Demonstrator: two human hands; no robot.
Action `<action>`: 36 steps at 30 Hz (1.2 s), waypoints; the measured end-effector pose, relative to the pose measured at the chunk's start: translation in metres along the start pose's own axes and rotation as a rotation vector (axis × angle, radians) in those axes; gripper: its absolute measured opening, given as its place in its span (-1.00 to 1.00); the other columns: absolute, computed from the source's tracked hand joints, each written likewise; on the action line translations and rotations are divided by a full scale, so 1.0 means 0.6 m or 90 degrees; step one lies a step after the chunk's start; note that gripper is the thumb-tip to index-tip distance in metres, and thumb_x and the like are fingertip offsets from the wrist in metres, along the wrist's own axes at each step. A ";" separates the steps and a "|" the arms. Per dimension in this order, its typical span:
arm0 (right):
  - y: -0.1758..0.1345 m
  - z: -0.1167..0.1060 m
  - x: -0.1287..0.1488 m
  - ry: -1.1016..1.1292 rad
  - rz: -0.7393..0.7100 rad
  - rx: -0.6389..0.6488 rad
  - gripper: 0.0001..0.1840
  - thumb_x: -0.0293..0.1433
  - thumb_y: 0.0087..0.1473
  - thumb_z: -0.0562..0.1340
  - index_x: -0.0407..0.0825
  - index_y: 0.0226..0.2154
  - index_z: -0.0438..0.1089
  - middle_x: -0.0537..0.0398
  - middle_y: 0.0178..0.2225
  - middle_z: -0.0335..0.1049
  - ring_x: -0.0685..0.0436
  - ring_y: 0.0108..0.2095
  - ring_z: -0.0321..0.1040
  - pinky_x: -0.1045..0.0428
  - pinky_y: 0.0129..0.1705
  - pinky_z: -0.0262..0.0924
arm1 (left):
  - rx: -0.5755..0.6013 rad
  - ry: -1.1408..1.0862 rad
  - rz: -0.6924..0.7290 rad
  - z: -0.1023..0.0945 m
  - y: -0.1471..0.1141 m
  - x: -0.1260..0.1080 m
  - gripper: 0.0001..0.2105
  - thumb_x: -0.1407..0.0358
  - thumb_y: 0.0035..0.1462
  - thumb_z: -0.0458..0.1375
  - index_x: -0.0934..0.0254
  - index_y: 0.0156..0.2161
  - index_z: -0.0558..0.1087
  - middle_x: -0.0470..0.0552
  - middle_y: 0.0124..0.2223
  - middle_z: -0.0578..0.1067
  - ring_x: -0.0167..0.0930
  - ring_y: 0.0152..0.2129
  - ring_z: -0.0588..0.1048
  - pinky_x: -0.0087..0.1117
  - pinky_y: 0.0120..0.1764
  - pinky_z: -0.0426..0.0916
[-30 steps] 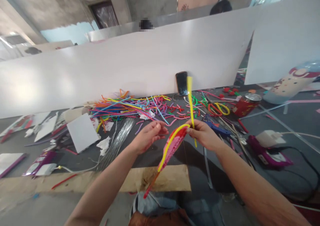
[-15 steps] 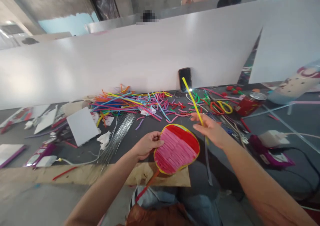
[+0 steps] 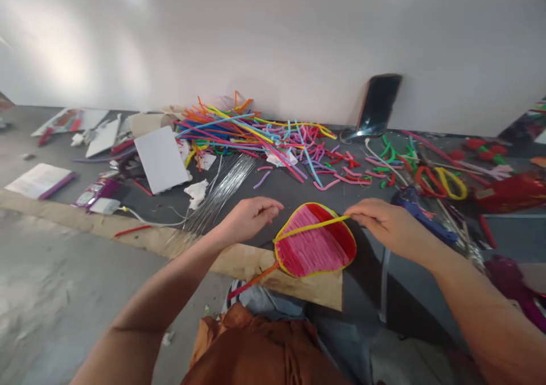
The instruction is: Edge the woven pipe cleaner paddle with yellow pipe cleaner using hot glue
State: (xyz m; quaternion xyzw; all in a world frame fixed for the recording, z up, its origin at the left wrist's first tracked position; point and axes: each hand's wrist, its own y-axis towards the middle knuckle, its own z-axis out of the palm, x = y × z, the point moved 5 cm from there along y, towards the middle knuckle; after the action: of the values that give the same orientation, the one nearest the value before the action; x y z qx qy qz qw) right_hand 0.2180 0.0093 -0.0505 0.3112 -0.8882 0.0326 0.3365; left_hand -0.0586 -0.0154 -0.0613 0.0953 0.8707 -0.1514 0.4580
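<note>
A flat heart-like craft piece [image 3: 313, 251] lies at the table's front edge, filled with rows of pink and red pipe cleaners and rimmed in yellow. A yellow pipe cleaner [image 3: 311, 226] stretches across its upper part. My right hand [image 3: 379, 223] pinches the right end of that strip, just past the piece's edge. Up and left of the piece, my left hand [image 3: 249, 220] is apart from it with fingers curled together, and nothing shows in them. An orange-red stem [image 3: 253, 281] sticks out from the piece's lower left.
A heap of coloured pipe cleaners [image 3: 239, 126] lies at the back, with cut pieces to its right. Beside it are thin wires [image 3: 222, 194] and a white card [image 3: 161, 158]. A phone [image 3: 379, 105] leans on the white board. Blue-handled pliers [image 3: 426, 214] lie at right.
My left hand has let go of the craft piece, which now lies lower. My right hand has brought the yellow pipe cleaner from upright down across it. The view has tilted downward.
</note>
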 end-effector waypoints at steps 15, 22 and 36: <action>0.145 0.086 -0.012 -0.236 -0.240 0.209 -0.67 -0.46 0.17 0.02 0.03 -0.30 0.50 0.07 -0.33 0.52 -0.13 -0.30 0.34 -0.06 -0.18 0.19 | 0.007 0.367 0.008 0.048 -0.065 0.023 -0.82 0.30 0.23 0.03 0.26 -0.25 0.49 -0.01 -0.33 0.49 -0.40 -0.37 0.47 -0.46 -0.34 0.26; 0.139 0.096 0.005 -0.220 -0.217 0.188 -0.71 -0.36 0.21 0.07 0.02 -0.20 0.51 0.02 -0.21 0.51 -0.16 -0.17 0.35 -0.12 -0.07 0.20 | 0.031 0.433 0.001 0.062 -0.057 0.019 -0.75 0.32 0.23 -0.03 0.28 -0.37 0.47 0.00 -0.40 0.49 -0.39 -0.46 0.46 -0.43 -0.41 0.25; 0.138 0.116 0.018 -0.225 -0.254 0.199 -0.63 -0.55 0.15 0.03 0.03 -0.20 0.49 0.03 -0.23 0.50 -0.11 -0.19 0.35 -0.08 -0.08 0.17 | 0.019 0.317 -0.054 0.062 -0.055 0.013 -0.85 0.35 0.06 0.03 0.25 -0.47 0.41 -0.07 -0.47 0.47 -0.44 -0.56 0.40 -0.44 -0.50 0.10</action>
State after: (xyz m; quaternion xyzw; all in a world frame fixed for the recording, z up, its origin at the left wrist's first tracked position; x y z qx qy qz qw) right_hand 0.1239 0.0517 -0.0847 0.5284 -0.8384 0.0477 0.1249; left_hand -0.0446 -0.0592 -0.0816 0.0997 0.9576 -0.1554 0.2213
